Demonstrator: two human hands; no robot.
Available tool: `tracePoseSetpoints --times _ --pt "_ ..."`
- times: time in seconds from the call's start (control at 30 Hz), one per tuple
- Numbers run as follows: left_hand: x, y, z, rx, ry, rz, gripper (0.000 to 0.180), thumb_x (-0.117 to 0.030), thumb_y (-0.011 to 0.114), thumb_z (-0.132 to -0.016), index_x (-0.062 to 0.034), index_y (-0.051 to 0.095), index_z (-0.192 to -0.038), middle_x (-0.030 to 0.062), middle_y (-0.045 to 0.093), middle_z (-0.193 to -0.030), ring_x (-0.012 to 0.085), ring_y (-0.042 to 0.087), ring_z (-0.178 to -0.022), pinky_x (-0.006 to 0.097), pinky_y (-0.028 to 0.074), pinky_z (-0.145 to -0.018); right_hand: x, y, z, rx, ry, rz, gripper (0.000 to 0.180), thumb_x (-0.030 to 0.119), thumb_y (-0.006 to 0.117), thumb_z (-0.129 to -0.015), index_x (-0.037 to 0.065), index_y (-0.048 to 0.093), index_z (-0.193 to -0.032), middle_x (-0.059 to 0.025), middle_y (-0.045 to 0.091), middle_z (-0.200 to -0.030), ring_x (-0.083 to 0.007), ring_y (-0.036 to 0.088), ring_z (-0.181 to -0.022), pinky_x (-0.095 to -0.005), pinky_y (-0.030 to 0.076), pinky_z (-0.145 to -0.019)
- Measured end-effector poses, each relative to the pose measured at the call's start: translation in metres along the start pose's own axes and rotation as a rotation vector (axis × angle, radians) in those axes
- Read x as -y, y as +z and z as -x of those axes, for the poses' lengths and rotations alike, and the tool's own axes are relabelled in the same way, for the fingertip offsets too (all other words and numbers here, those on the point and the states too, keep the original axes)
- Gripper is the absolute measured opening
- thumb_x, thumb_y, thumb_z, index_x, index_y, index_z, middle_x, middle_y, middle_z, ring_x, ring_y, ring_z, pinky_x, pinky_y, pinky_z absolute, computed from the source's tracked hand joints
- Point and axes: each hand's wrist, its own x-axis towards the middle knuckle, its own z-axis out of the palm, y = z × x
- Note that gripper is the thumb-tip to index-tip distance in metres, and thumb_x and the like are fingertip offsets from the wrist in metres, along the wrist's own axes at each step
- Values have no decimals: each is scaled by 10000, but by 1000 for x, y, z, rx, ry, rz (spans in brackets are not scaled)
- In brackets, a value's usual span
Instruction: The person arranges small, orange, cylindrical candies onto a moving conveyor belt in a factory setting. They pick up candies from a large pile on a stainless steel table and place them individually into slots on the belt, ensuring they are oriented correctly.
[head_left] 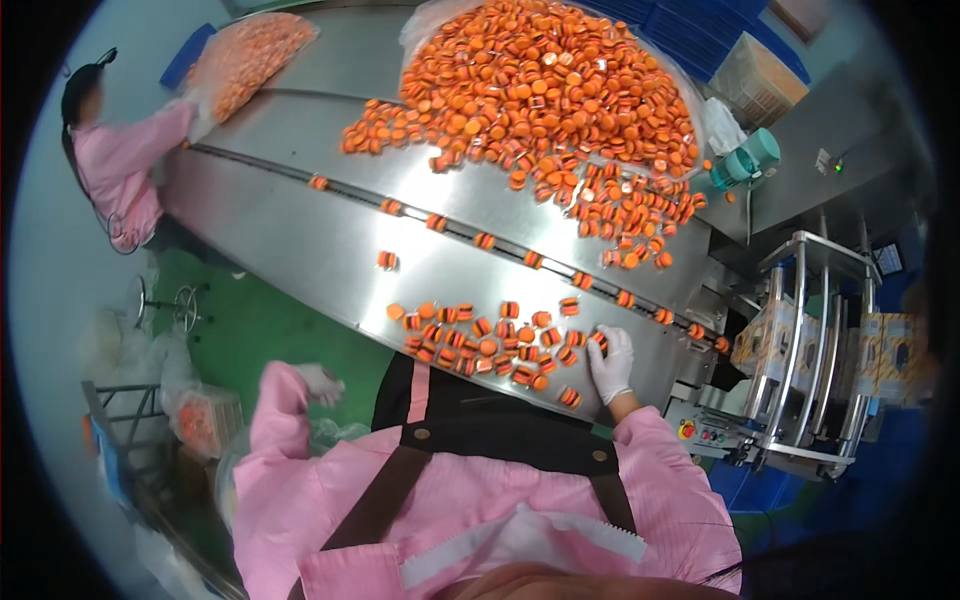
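Striped piece [599,341] is lying at the fingertips of the right hand [613,366], the nearer one; its fingers are bending, pinch or mere touch unclear; long axis too small to judge. Loose pieces [487,347] are crowding leftward along the near edge of the table [290,240]. Left hand [322,384] is hanging off the table, fingers loosely apart. Beyond, a conveyor track [508,250] is slanting before the big heap [540,90].

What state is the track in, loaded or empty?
The track is loaded: orange pieces sit along it in a spaced row.
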Motion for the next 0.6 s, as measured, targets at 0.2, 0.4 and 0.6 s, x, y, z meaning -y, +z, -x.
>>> tracePoseSetpoints --times 0.2,0.4,0.6 --pt "-75 -68 35 -846 722 296 296 -266 557 -947 4 562 -1068 15 575 -717 81 505 -565 225 414 -530 -1 4 2 -113 7 -129 256 169 657 -819 53 608 -1042 -148 578 -959 -340 585 -878 -390 480 -778" --pt "-177 -91 -52 -970 704 530 332 -188 658 -850 5 569 -1104 69 633 -733 125 568 -559 262 467 -523 -24 15 6 -195 167 -286 339 171 675 -827 44 563 -1121 -121 601 -994 -251 612 -874 -335 500 -768" --pt "-186 -84 -66 -809 888 558 200 -94 607 -910 34 601 -1064 63 630 -807 102 567 -605 212 465 -523 -26 18 11 -163 230 -293 372 170 705 -810 41 556 -1125 -107 623 -988 -192 614 -846 -306 504 -756"
